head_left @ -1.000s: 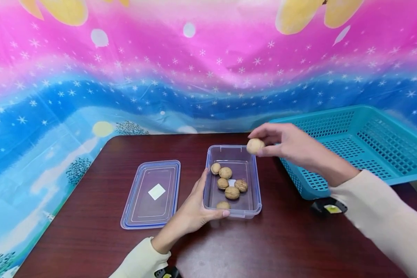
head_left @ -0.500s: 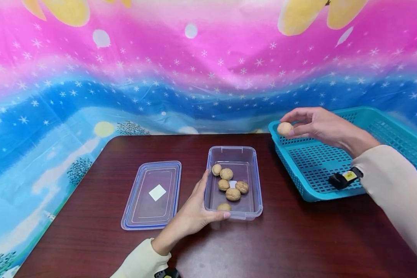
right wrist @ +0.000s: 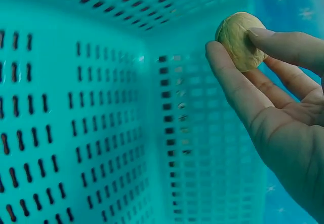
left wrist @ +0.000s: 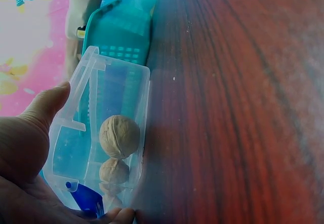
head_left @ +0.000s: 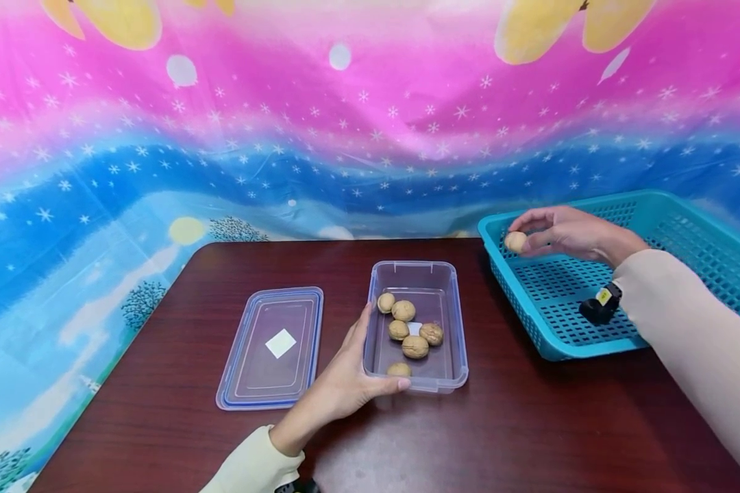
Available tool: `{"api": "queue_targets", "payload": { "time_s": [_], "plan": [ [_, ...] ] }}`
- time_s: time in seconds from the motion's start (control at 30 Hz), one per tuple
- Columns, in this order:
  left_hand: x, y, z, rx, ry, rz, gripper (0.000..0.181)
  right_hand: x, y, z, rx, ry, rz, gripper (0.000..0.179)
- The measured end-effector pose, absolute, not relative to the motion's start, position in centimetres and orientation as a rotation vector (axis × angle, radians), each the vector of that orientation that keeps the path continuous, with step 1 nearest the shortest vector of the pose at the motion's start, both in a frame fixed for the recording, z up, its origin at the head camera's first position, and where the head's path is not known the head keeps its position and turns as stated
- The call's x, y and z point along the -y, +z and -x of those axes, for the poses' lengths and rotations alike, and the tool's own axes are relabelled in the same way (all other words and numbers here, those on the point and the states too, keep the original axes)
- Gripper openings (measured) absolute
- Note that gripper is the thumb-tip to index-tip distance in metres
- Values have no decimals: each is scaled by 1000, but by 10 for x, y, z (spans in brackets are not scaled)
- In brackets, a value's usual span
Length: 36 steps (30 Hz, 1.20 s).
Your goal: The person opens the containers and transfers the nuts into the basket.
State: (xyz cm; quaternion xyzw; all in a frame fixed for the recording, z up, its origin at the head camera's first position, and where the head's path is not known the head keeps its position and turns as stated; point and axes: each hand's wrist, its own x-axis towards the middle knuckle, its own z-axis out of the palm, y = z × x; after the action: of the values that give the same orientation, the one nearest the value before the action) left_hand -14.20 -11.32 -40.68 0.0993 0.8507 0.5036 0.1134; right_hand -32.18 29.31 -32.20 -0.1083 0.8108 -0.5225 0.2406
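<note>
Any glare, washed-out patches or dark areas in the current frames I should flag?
Head view: pale glare on the tabletop near the bottom edge, walnuts in the container still distinct; left wrist view: backdrop cloth washed out nearly white at upper left, left hand dark by comparison; right wrist view: small glint at the basket's inner corner, held walnut readable.

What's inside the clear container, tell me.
Six walnuts show inside the clear container. Walnuts partly cover a white patch at its bottom; what lies directly beneath them is hidden.
</note>
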Motion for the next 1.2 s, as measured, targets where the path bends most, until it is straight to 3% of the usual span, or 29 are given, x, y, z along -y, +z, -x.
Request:
{"api": "queue_targets", "payload": {
  "time_s": [0.57, 1.2],
  "plan": [
    [113, -407, 141, -2510, 1471, -300, 130, -302, -355, 334, -2248, -1227, 224, 53],
    [113, -409, 142, -2522, 1482, -317, 131, -297, -362, 333, -2390, -1060, 210, 49]
  ]
}}
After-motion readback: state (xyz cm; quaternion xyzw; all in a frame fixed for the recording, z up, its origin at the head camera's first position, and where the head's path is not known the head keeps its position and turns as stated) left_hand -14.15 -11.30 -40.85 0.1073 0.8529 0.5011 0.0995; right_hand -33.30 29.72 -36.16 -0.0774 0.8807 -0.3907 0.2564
